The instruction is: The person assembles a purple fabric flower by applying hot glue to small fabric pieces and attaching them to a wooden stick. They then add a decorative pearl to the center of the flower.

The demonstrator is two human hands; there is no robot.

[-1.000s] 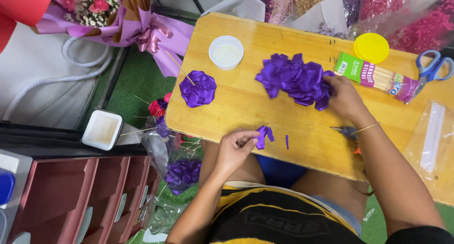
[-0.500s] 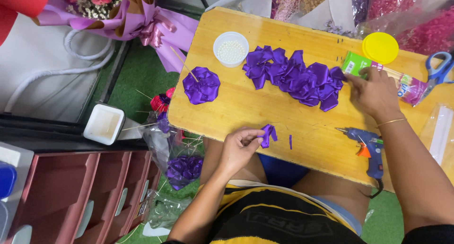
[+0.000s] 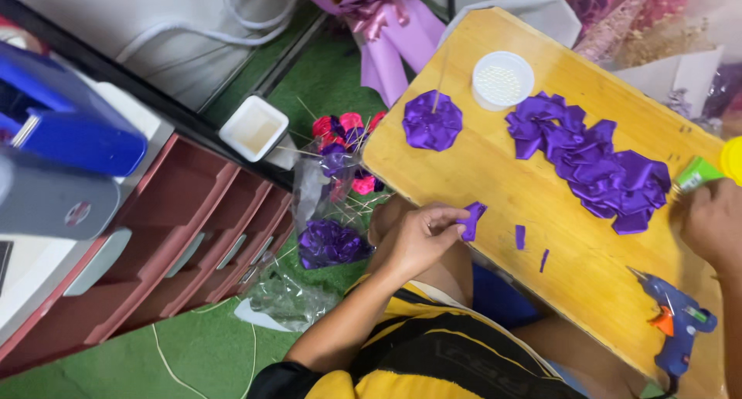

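Note:
My left hand (image 3: 421, 237) pinches a small folded purple ribbon piece (image 3: 471, 219) at the near edge of the yellow wooden board (image 3: 495, 159). My right hand (image 3: 715, 225) rests at the right edge of the view, fingers around a green packet (image 3: 696, 173); most of the packet is hidden. A pile of folded purple ribbon petals (image 3: 591, 163) lies between the hands. A finished purple ribbon flower on a thin stick (image 3: 432, 121) sits at the board's far left corner. Two small purple scraps (image 3: 529, 244) lie near the left hand.
A blue glue gun (image 3: 674, 325) lies at the board's near right. A white round lid (image 3: 502, 80) sits at the back. A clear bag of ribbon flowers (image 3: 336, 206) stands on green turf beside a red drawer unit (image 3: 185, 244); a small white tub (image 3: 253, 128) is nearby.
The view has swung left and tilted. My right hand has drawn the green packet toward the board's right edge. The left hand still holds the purple piece.

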